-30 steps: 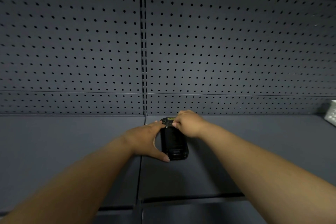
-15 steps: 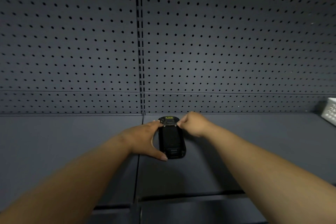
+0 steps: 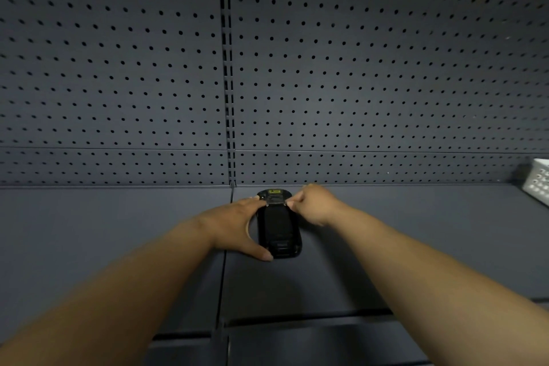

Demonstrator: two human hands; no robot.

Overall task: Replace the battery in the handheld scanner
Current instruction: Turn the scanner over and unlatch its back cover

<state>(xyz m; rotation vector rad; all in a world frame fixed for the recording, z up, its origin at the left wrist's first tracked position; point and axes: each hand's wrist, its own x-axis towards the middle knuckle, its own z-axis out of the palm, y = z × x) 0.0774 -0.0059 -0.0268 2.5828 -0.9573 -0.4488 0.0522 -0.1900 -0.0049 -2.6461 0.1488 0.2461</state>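
Observation:
A black handheld scanner (image 3: 278,226) lies back-side up on the dark grey shelf (image 3: 386,246), close to the rear wall, with a small yellow label at its far end. My left hand (image 3: 237,226) grips its left side, thumb along the near-left edge and fingertips at a clip near the far end. My right hand (image 3: 312,202) is curled at the scanner's far right corner, its fingertips pinching the same clip from the right. No loose battery is in sight.
A dark pegboard wall (image 3: 356,83) rises right behind the scanner. A white perforated basket (image 3: 539,181) sits at the far right of the shelf. A seam runs between two shelf panels under my left hand, and the shelf's front edge lies below my forearms.
My right hand has slid off the top of the scanner to its far right corner, uncovering the yellow label. My left hand keeps its hold on the left side.

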